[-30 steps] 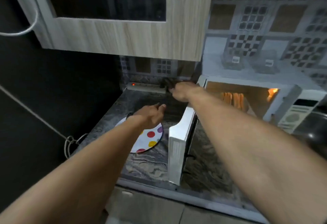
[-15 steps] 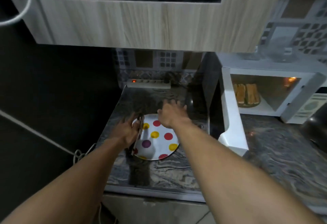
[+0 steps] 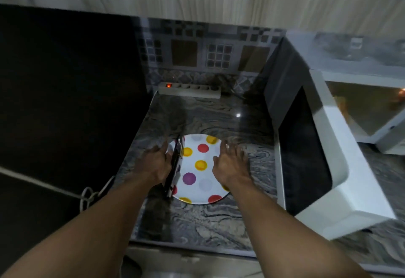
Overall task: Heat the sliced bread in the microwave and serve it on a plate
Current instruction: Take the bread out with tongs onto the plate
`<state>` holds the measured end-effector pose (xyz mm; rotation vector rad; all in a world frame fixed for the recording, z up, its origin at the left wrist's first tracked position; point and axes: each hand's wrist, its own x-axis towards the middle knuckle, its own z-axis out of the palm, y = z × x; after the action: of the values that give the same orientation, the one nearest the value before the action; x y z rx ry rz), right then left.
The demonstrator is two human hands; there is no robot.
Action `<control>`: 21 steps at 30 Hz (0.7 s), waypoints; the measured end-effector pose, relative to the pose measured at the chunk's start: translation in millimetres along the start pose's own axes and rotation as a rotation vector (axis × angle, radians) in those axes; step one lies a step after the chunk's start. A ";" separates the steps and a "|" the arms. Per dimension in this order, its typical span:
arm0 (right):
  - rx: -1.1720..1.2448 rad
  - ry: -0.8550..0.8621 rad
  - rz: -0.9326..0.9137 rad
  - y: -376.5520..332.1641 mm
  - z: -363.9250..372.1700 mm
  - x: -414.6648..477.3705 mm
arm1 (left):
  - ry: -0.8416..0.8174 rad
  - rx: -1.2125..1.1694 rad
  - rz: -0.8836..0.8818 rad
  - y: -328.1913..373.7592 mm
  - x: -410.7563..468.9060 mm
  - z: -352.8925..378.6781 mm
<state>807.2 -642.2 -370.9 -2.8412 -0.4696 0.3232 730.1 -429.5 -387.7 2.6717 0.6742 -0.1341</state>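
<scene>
Two hands flanked plate (image 3: 202, 169) on table (image 3: 197, 218). Your left hand (image 3: 156, 163) gripped dark flat thing (image 3: 174, 168), maybe tongs, blurred, at plate's left rim. Your right hand (image 3: 230, 164) lay spread over right rim. Microwave (image 3: 372, 111) door (image 3: 317, 157) stood open; bread (image 3: 341, 104) inside, faint.

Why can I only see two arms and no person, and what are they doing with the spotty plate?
The camera sits on the person's head and looks down, so you see only their arms. The left hand and right hand reach to either side of a spotty plate lying on the marble counter. The left hand seems to hold dark tongs at the plate's edge. On the right, the white microwave has its door open, lit inside. A power strip lies at the back.
</scene>
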 end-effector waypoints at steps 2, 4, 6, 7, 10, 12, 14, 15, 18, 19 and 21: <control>0.025 -0.014 0.044 3.8 9.0 3.2 | -0.013 0.021 -0.013 -4.9 3.7 5.8; 0.042 -0.019 0.084 4.4 16.6 3.9 | 0.010 0.071 -0.018 -12.9 8.4 10.9; 0.026 -0.020 0.132 6.5 18.8 5.5 | 0.073 0.095 -0.012 -14.8 12.0 12.4; 0.015 -0.017 0.158 7.6 18.2 6.2 | 0.108 0.072 -0.023 -13.5 13.0 13.2; 0.043 -0.019 0.215 8.1 17.1 10.1 | 0.164 -0.025 -0.075 -6.6 16.8 15.8; 0.093 -0.022 0.247 6.9 19.5 14.4 | 0.154 -0.100 -0.101 -2.2 19.0 17.6; 0.141 -0.019 0.287 7.4 22.0 18.4 | 0.144 -0.210 -0.137 -1.0 20.9 17.5; 0.170 -0.016 0.307 7.9 22.3 19.4 | 0.140 -0.257 -0.155 -1.1 21.6 16.2; 0.289 -0.006 0.344 13.0 22.8 20.2 | 0.111 -0.366 -0.184 -4.2 23.6 13.8; 0.329 0.003 0.344 14.6 23.3 20.3 | 0.099 -0.400 -0.192 -4.4 23.2 13.7; 0.407 0.024 0.322 17.0 25.8 21.9 | 0.086 -0.477 -0.215 -5.6 24.1 13.9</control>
<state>825.7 -645.3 -403.7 -2.5065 0.0619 0.3910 748.6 -419.7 -406.8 2.1562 0.8929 0.0779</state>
